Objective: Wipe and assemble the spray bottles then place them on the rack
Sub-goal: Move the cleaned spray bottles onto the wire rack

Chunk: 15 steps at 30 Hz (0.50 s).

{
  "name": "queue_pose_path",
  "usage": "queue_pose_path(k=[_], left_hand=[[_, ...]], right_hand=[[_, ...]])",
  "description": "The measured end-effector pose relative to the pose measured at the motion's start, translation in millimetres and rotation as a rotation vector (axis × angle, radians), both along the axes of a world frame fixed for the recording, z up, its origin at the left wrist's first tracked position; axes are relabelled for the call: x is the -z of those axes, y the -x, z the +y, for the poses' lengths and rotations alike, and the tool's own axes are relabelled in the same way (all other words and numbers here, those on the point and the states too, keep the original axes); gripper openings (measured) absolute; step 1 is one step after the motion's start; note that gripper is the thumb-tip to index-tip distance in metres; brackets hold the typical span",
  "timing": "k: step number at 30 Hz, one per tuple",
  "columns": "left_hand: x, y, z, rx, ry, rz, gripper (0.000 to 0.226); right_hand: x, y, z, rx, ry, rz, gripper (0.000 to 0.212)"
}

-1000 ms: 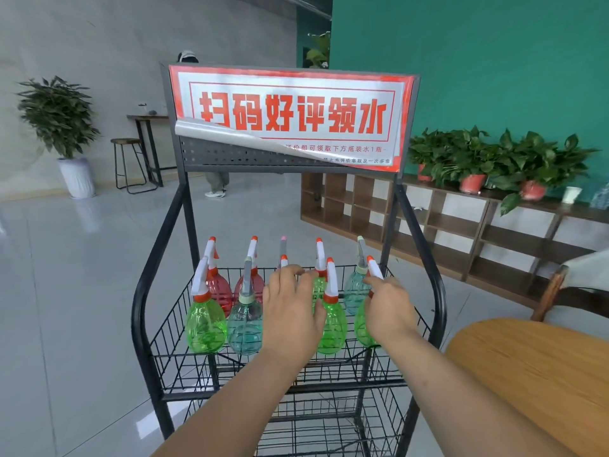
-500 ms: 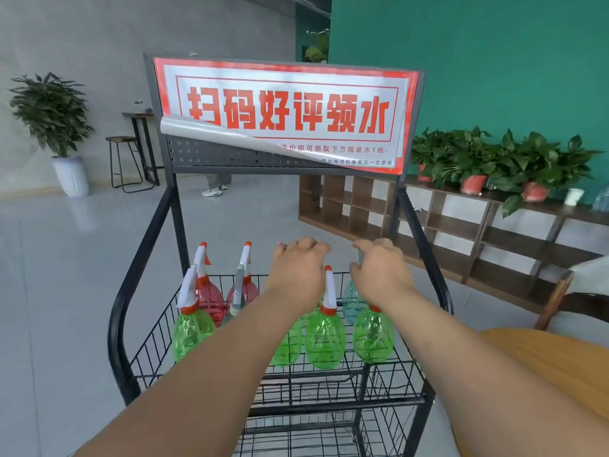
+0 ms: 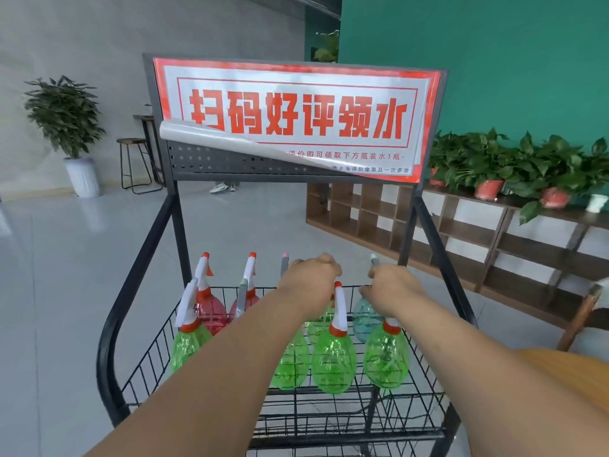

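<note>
Several spray bottles stand in the top wire basket of the black rack. The front row holds green bottles with white and orange spray heads. Behind, on the left, stand two red bottles. My left hand reaches to the back row, fingers curled over the spray head of a green bottle. My right hand grips the head of a teal bottle, whose nozzle pokes out above my fingers. My forearms hide part of the front row.
A red and white sign with a peeling lower corner tops the rack. A round wooden table is at my right. Low wooden shelves with potted plants line the green wall. A stool and a tall plant stand far left.
Both hands have moved from the front row of bottles up and back to the rear row and closed on spray heads there. The view has come closer to the rack.
</note>
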State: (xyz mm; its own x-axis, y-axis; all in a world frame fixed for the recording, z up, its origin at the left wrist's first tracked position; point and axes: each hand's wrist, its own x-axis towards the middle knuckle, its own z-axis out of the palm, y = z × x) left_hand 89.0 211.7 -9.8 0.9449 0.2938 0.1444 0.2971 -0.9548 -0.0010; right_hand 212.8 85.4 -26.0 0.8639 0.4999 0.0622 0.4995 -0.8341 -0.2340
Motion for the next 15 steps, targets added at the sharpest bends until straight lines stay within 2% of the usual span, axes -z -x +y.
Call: queue_pose_path(k=[4,10,15], left_hand=[[2.6,1.4,2.9,0.016,0.006,-0.015,0.061],[8.2,3.8,4.7,0.082,-0.014,-0.039,0.053],[4.3,4.3,22.6,0.062,0.136,-0.203,0.054]], right_hand=[[2.5,0.6,0.3,-0.002,-0.01,-0.025,0.053],[1.6,6.8,-1.2,-0.018,-0.012,-0.009,0.059],[-17.1,16.6,0.9,0.008,-0.126,-0.128,0.047]])
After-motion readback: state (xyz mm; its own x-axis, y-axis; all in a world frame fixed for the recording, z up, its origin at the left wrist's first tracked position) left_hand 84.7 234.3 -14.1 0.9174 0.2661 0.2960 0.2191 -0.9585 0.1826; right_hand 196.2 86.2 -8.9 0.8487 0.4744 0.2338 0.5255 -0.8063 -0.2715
